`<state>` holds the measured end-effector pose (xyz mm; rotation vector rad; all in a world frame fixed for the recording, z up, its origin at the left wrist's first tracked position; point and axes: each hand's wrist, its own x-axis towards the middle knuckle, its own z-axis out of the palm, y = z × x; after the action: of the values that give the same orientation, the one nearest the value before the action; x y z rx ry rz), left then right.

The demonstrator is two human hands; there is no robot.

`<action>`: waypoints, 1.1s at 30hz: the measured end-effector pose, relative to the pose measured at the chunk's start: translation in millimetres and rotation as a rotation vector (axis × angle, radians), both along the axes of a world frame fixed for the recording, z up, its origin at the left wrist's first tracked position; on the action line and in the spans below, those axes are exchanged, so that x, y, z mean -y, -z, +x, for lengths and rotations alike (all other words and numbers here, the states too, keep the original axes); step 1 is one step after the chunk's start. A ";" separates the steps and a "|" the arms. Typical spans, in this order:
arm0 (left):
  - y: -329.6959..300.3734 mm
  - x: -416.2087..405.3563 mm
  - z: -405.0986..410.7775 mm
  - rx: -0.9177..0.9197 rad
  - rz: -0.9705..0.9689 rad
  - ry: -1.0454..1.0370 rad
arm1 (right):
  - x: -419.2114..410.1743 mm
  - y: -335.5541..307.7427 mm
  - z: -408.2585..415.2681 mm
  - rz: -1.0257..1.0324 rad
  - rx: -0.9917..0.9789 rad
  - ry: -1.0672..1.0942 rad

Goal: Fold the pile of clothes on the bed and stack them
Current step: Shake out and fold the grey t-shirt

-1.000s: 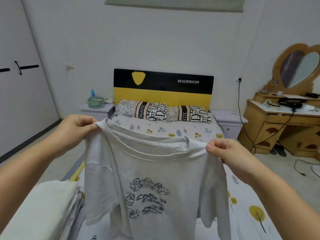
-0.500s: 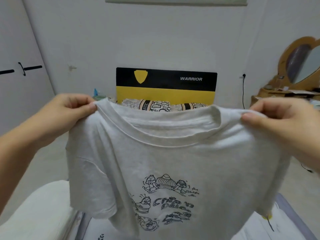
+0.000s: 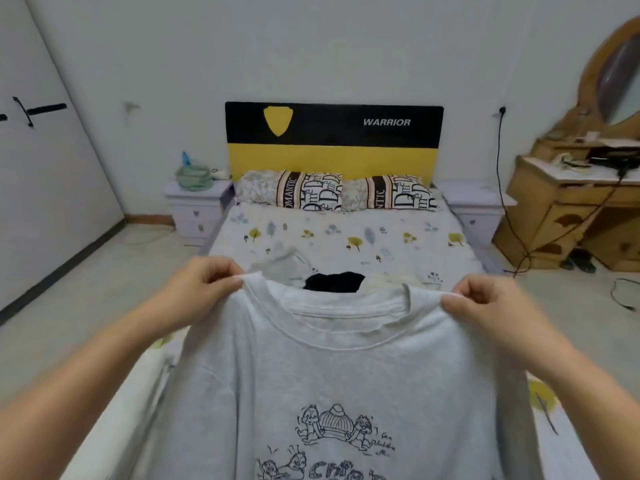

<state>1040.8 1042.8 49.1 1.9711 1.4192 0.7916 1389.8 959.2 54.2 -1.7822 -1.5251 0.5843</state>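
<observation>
Left hand (image 3: 204,292) and right hand (image 3: 485,306) pinch the grey T-shirt (image 3: 346,375) by its shoulders. It hangs lower than before, baring the bed (image 3: 346,233) beyond.

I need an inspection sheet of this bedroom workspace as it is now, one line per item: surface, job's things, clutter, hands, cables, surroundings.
Surface: bed with a leaf-print sheet, two pillows at the headboard.
Job's things: grey T-shirt held up by its shoulders, print facing the camera; behind it, a black garment and pale clothes lie on the bed.
Clutter: green bundle on the left nightstand; small items on the dresser, too blurred to name.
Hands: left hand and right hand each pinch a shoulder seam.
Cables: black cable runs from a wall socket down to the floor.
Surroundings: white walls, mirror above the dresser.
</observation>
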 end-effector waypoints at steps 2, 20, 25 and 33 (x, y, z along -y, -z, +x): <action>43.9 -8.9 3.2 -0.124 -0.062 0.017 | -8.0 51.8 0.1 -0.103 0.004 0.032; 317.3 -140.0 61.3 -0.381 -0.204 -0.211 | -148.4 334.0 23.7 -0.409 0.001 0.158; 372.1 -193.7 80.9 -0.329 -0.171 -0.268 | -212.9 380.2 32.5 -0.320 0.051 0.214; 475.5 -188.3 97.0 -0.707 -0.362 -0.394 | -224.2 480.1 33.3 -0.690 0.366 0.184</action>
<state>1137.7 1231.1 -426.3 1.7688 2.2151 -0.0648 1423.1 1183.4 -425.9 -2.6439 -1.4624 0.7863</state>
